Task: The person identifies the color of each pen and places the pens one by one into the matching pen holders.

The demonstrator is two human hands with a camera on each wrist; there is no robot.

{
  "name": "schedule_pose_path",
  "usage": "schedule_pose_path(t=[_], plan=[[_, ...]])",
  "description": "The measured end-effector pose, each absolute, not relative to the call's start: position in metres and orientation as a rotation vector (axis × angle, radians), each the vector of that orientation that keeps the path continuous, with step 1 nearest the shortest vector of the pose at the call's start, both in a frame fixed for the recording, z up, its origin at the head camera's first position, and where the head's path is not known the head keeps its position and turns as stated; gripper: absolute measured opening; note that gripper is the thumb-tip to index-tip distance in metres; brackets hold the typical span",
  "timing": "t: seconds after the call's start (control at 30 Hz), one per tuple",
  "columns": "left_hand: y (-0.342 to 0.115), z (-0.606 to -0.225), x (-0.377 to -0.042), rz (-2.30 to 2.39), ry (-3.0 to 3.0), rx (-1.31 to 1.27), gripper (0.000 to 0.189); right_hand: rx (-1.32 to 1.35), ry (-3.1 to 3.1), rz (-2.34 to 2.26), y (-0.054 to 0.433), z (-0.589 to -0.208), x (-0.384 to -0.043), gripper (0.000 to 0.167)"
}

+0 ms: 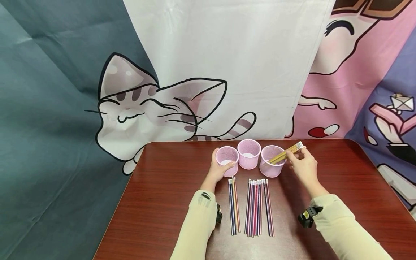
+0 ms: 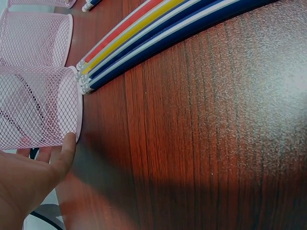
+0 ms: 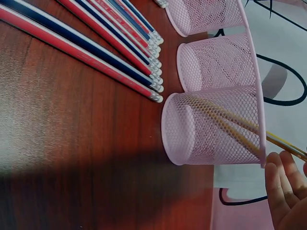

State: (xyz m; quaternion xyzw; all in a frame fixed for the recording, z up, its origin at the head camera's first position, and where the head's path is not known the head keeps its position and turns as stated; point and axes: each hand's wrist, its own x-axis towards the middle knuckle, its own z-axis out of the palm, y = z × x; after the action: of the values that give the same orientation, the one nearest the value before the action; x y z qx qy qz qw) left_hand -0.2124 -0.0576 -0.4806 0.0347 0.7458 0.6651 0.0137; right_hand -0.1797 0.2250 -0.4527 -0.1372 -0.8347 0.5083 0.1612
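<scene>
Three pink mesh pencil cups stand in a row near the table's back edge. My left hand (image 1: 217,171) grips the left cup (image 1: 227,154), thumb on its near side and fingers round its outer side. In the left wrist view a fingertip (image 2: 70,140) lies at that cup's base rim. The middle cup (image 1: 248,163) stands between the other two. My right hand (image 1: 304,167) holds a few yellow pencils (image 1: 280,156) near their eraser ends, over the right cup (image 1: 269,172). They slant down into it, their lower lengths showing through the mesh (image 3: 225,122).
In front of the cups, striped pencils lie in groups with erasers toward the cups: a small left group (image 1: 233,207), a larger middle group (image 1: 254,209) and a right pair (image 1: 269,209). Behind the brown table (image 1: 152,202) hangs a printed cloth (image 1: 234,50).
</scene>
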Motion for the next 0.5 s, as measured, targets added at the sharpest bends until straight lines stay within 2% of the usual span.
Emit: schedule_pose_path(t=[0.5], plan=[[-0.0564, -0.4786, -0.2109, 2.055, 2.333, 0.084, 0.085, -0.539, -2.262, 1.699, 0.2254, -0.4624, -0.1780, 0.033]])
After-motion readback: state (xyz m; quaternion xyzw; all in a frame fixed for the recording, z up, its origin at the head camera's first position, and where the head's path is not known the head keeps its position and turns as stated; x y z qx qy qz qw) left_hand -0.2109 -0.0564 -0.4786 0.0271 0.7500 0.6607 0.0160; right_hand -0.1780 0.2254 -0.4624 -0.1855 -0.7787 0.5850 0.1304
